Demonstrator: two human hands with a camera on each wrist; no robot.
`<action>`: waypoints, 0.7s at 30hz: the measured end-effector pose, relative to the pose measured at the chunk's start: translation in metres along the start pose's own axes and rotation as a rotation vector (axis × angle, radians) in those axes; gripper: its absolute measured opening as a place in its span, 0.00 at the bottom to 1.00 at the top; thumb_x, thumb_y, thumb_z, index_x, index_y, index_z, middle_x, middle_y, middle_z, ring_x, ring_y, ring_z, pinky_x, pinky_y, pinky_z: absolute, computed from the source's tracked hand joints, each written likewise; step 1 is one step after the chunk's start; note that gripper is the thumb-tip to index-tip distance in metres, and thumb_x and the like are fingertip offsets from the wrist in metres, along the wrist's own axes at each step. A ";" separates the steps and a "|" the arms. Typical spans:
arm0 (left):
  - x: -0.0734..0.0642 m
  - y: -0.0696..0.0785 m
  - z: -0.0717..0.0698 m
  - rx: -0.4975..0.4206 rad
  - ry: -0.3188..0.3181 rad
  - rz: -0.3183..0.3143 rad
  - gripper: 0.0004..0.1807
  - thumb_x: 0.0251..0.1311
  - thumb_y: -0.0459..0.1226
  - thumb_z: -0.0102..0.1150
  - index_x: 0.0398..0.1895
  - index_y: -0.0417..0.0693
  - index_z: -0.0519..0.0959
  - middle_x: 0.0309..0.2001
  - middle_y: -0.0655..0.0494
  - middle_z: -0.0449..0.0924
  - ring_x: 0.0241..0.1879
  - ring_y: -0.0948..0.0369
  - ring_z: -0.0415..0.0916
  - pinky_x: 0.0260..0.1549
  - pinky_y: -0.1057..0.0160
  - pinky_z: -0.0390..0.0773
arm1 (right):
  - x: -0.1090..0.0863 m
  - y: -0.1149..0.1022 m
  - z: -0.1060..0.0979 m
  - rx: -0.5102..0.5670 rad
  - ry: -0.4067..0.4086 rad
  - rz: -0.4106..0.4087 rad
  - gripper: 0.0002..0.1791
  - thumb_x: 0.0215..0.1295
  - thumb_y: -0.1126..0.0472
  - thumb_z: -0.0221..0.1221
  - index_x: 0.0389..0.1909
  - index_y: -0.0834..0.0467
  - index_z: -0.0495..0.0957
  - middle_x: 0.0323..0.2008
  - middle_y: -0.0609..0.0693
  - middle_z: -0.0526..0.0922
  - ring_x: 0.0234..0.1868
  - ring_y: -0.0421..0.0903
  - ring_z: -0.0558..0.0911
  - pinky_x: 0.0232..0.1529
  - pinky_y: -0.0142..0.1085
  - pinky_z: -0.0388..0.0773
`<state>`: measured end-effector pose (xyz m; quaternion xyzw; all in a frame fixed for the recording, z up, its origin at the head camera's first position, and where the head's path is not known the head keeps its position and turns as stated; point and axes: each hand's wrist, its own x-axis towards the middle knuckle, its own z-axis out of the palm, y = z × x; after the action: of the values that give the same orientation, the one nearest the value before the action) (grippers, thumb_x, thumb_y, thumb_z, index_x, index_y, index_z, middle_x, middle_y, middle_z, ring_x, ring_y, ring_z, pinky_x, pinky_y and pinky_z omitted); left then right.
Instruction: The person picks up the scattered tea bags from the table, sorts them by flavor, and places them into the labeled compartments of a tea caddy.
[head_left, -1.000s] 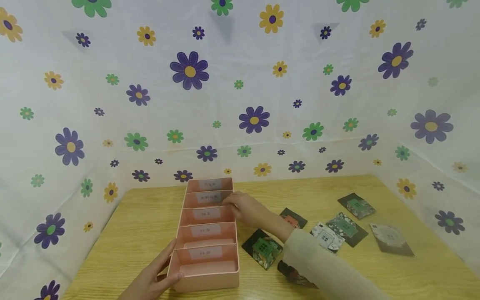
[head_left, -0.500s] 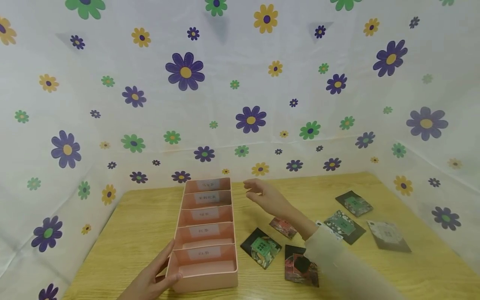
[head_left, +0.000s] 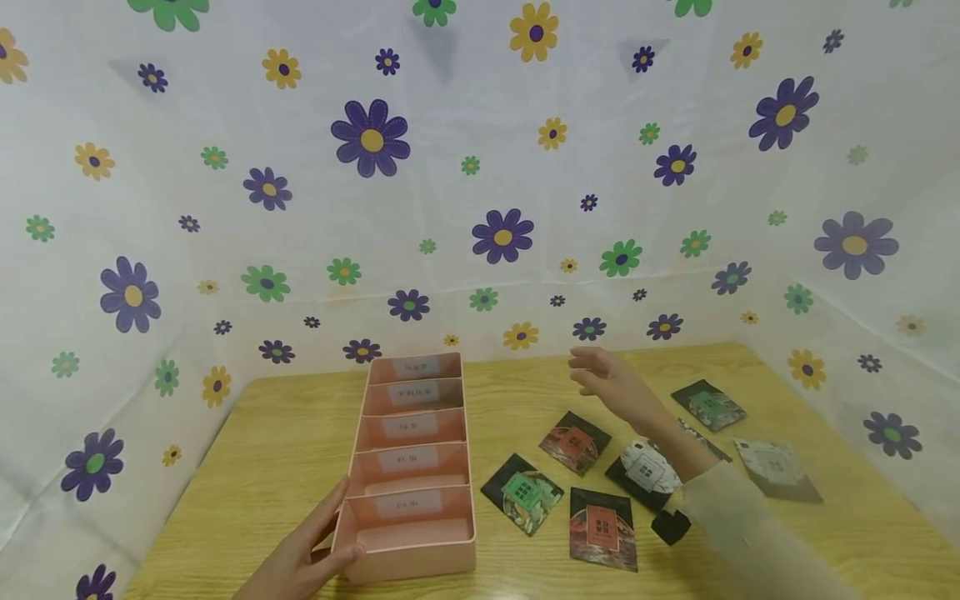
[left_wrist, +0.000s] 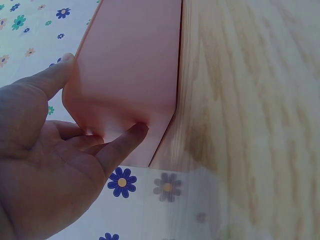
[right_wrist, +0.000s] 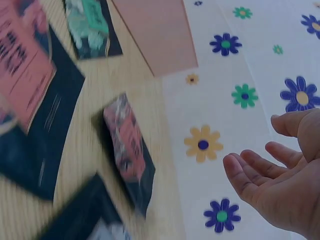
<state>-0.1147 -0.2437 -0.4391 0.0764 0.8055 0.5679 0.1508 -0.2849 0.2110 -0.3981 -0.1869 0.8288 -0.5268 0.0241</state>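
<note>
A pink divided box (head_left: 411, 567) stands on the table, its compartments in a row with a paper label in each. At its near left corner, my left hand (head_left: 306, 550) grips it, thumb toward the front and fingers along the side. The left wrist view shows that hand (left_wrist: 65, 165) around the box's end (left_wrist: 125, 65). My right hand (head_left: 611, 382) is raised with loosely bent fingers and holds nothing. Below it lie a red-and-black packet (head_left: 575, 443) and a white-and-black packet (head_left: 645, 472). The right wrist view has this hand (right_wrist: 272, 175) apart from the packets.
Closer to the box are a green packet (head_left: 522, 493) and another red-and-black packet (head_left: 602, 528). Farther right lie a green packet (head_left: 708, 406) and a pale packet (head_left: 777, 469); the forearm partly covers one more. A flowered cloth (head_left: 450, 183) surrounds the wooden table (head_left: 262, 433).
My right hand has moved off the box, where it touched a back compartment's right edge, and over to the right above the packets. My left hand stays on the box.
</note>
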 end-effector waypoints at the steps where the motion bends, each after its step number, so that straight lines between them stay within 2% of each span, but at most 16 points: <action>1: 0.000 0.000 0.000 0.001 0.002 0.004 0.47 0.76 0.40 0.59 0.85 0.45 0.40 0.82 0.33 0.37 0.76 0.31 0.46 0.61 0.48 0.77 | -0.004 0.002 -0.005 -0.006 0.005 0.024 0.32 0.82 0.53 0.53 0.77 0.65 0.60 0.71 0.69 0.68 0.65 0.67 0.75 0.64 0.60 0.74; 5: -0.001 0.001 0.000 -0.002 0.007 0.022 0.47 0.75 0.39 0.59 0.85 0.44 0.41 0.82 0.33 0.37 0.76 0.31 0.46 0.60 0.51 0.78 | -0.019 0.009 -0.027 -0.024 0.015 0.077 0.34 0.82 0.51 0.52 0.79 0.65 0.56 0.73 0.70 0.64 0.66 0.70 0.73 0.66 0.66 0.68; 11: -0.001 0.001 0.000 -0.009 0.010 0.019 0.47 0.75 0.39 0.59 0.85 0.43 0.41 0.82 0.33 0.37 0.77 0.31 0.45 0.60 0.52 0.79 | -0.036 0.025 -0.058 -0.096 0.078 0.114 0.38 0.82 0.45 0.50 0.79 0.66 0.55 0.73 0.71 0.64 0.64 0.72 0.74 0.64 0.68 0.68; 16: -0.001 0.000 0.000 -0.003 0.003 0.029 0.47 0.75 0.38 0.59 0.84 0.42 0.40 0.81 0.32 0.37 0.76 0.30 0.46 0.59 0.51 0.79 | -0.048 0.041 -0.082 -0.143 0.124 0.161 0.39 0.83 0.44 0.47 0.79 0.69 0.53 0.72 0.74 0.64 0.65 0.72 0.73 0.62 0.61 0.74; 21: -0.001 -0.002 -0.001 -0.007 -0.016 0.059 0.46 0.76 0.36 0.58 0.84 0.40 0.39 0.81 0.30 0.35 0.76 0.30 0.45 0.58 0.56 0.80 | -0.061 0.051 -0.103 -0.207 0.161 0.192 0.38 0.84 0.46 0.45 0.77 0.74 0.53 0.71 0.76 0.63 0.61 0.73 0.75 0.57 0.58 0.79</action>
<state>-0.1144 -0.2457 -0.4410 0.1041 0.7996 0.5744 0.1409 -0.2669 0.3392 -0.4070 -0.0653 0.8921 -0.4470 -0.0114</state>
